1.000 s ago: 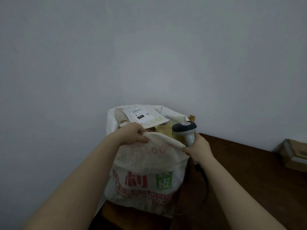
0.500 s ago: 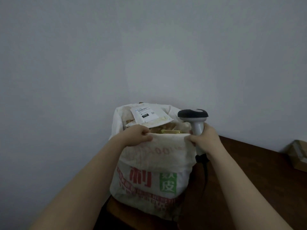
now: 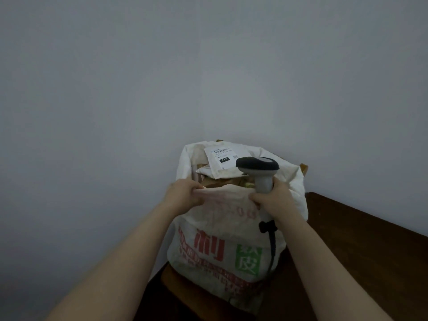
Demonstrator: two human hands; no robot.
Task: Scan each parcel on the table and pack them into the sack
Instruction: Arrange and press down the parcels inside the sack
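Note:
A white woven sack [image 3: 222, 242] with red and green print stands on the left end of the dark wooden table [image 3: 361, 256], against the wall. Parcels fill its mouth; on top lies a white mailer [image 3: 220, 163] with a barcode label. My left hand [image 3: 183, 193] pinches the sack's near rim. My right hand [image 3: 273, 198] grips the handle of a grey and black barcode scanner [image 3: 258, 169], and its fingers also pinch the rim. The scanner's black cable [image 3: 271, 249] hangs down the front of the sack.
A plain grey wall stands right behind the sack. The brown corner of a cardboard parcel [image 3: 303, 169] pokes out behind the sack's right side. The table runs on to the right; its left edge lies just under the sack.
Both hands have drawn the sack's near rim upward and closer together. The scanner has risen with my right hand and stands higher in front of the mailer. The box at far right has left the view.

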